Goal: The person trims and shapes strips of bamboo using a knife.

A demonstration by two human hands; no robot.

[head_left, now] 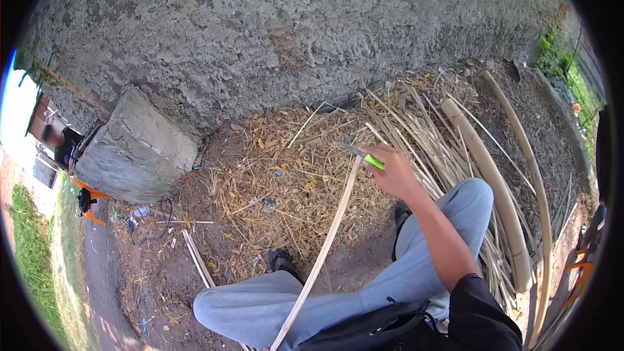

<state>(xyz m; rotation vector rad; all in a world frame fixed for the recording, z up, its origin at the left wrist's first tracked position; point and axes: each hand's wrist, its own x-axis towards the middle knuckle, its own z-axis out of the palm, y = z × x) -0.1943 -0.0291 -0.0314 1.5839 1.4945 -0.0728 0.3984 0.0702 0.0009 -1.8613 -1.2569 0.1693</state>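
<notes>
My right hand (392, 174) is closed around the green handle of a knife (373, 161), whose blade points up and left. Just under the blade is the upper end of a long pale split strip (325, 247), which slants down across my left leg to the bottom edge of the view. Whether the blade touches the strip is too small to tell. Of my left hand only a possible sliver shows at the bottom edge, by the strip's lower end, and its fingers are hidden.
Split strips (416, 136) lie in a pile on the right, beside a thick bamboo pole (491, 188) and a thinner curved pole (530, 156). A rough wall (312, 32) rises ahead. A concrete block (140, 146) stands left, with a person (64, 148) behind it. Dry shavings cover the ground.
</notes>
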